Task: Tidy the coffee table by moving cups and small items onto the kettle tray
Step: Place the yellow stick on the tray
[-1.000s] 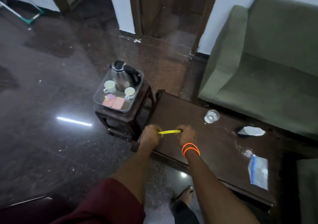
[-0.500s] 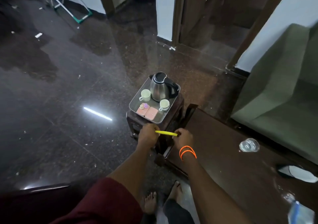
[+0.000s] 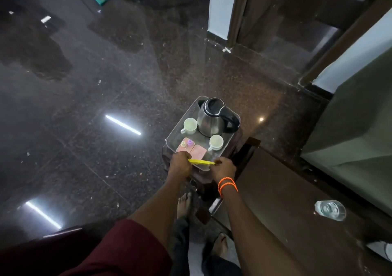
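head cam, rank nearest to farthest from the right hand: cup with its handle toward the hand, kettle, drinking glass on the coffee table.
From the right hand, which holds a yellow strip together with the left hand:
1. Cup, just beyond the hand, on the tray's near right.
2. Kettle, behind the cup at the tray's back.
3. Drinking glass, far off to the right on the coffee table.

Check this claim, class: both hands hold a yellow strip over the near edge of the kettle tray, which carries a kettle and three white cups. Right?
Not quite. The head view shows two white cups, not three. Left hand and right hand do hold the yellow strip over the tray's near edge, beside the kettle.
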